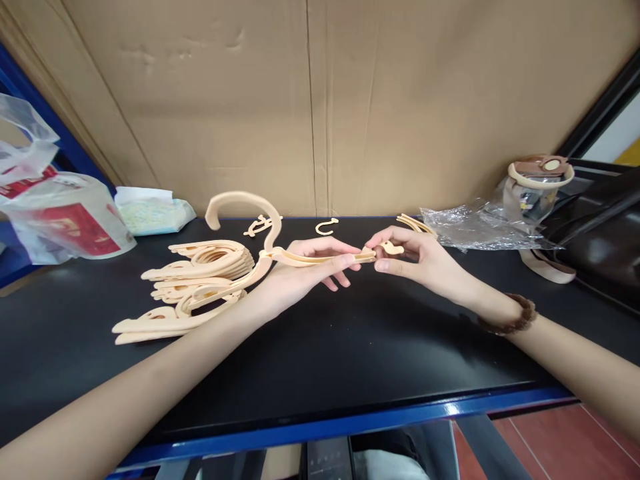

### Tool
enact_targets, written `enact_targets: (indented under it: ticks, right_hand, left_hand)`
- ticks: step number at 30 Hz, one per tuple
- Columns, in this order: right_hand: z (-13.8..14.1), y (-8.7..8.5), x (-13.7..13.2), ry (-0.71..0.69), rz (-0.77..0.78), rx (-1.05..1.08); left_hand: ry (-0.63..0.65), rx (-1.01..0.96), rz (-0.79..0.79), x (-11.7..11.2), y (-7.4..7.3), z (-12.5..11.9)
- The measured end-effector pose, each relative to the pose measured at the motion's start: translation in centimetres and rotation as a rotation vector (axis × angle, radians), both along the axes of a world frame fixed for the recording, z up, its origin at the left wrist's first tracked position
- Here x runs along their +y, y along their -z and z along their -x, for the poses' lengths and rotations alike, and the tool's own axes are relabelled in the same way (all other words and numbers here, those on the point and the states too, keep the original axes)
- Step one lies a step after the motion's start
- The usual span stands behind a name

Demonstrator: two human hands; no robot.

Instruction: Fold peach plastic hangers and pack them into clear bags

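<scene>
A beige hanger (300, 260) is held above the middle of the counter (360, 347), its big hook curling up to the left. The left hand (295, 281) has its fingers clamped on one arm of it, thumb on top. At that arm's tip, the right hand (423, 259) has thumb and forefinger closed on a small beige piece (393, 249); I can't tell whether it is joined on. Folded hangers (220, 263) lie piled toward the counter's left edge. Along the far edge sit a loose hook (326, 232), crumpled clear plastic (465, 225) and, near the far right corner, a bottle (537, 197).
</scene>
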State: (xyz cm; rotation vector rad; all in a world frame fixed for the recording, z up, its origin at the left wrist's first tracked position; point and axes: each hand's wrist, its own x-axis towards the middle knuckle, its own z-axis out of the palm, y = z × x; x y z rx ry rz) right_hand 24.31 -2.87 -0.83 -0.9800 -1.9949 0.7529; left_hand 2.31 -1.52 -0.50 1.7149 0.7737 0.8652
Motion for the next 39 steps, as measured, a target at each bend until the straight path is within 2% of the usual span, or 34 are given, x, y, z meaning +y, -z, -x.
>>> enact_targets:
  ticks: [6,10,13,22,26,29,32,37,39]
  right_hand:
    - [-0.4,0.1,0.4,0.044,-0.055,0.142]
    - [-0.6,-0.1,0.5,0.210,-0.226,0.069]
    - [-0.7,-0.4,0.4,0.218,-0.288,0.043]
    - [0.2,-0.1,-0.2,-0.066,0.071,0.093]
    - [0.1,0.5,0.2,0.001,0.020,0.012]
    - [-0.1,0.7,0.4,-0.055,0.084,0.123]
    - [0.0,0.5,0.4,-0.103,0.144,0.167]
    - [0.0,0.0,0.3,0.005,0.067,-0.002]
    - [-0.1,0.0,0.3,-0.011,0.085,-0.041]
  left_hand:
    - [-0.074,-0.076,0.014,-0.4,-0.6,0.2]
    - [-0.069,-0.104,0.022,-0.4,-0.7,0.2]
    - [-0.055,-0.128,0.047,-0.3,-0.7,0.3]
    - [0.036,-0.134,0.126,-0.2,-0.2,0.5]
    - [0.001,-0.179,0.199,-0.4,-0.1,0.2]
    - [-0.022,-0.218,0.260,-0.3,0.1,0.1]
    - [0.016,-0.266,0.296,-0.3,0.4,0.2]
    - [0.090,-0.301,0.349,-0.5,0.8,0.1]
    - [0.109,-0.303,0.356,-0.6,0.9,0.0]
